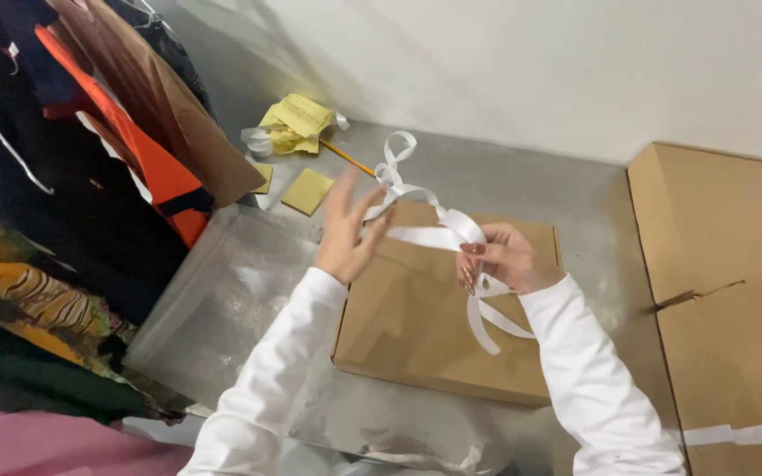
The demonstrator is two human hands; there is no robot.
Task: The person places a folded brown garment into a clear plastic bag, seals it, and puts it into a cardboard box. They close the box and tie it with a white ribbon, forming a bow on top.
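Both white-sleeved arms reach forward — left hand [346, 231] raised with fingers spread, right hand [503, 260] curled, fingertips pinched together.

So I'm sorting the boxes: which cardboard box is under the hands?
The flat closed cardboard box on the silvery sheet, beneath the white ribbon; the bigger cartons lie right.

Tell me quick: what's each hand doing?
Left hand: open, fingers spread, touching the white ribbon.
Right hand: closed, pinching the white ribbon.
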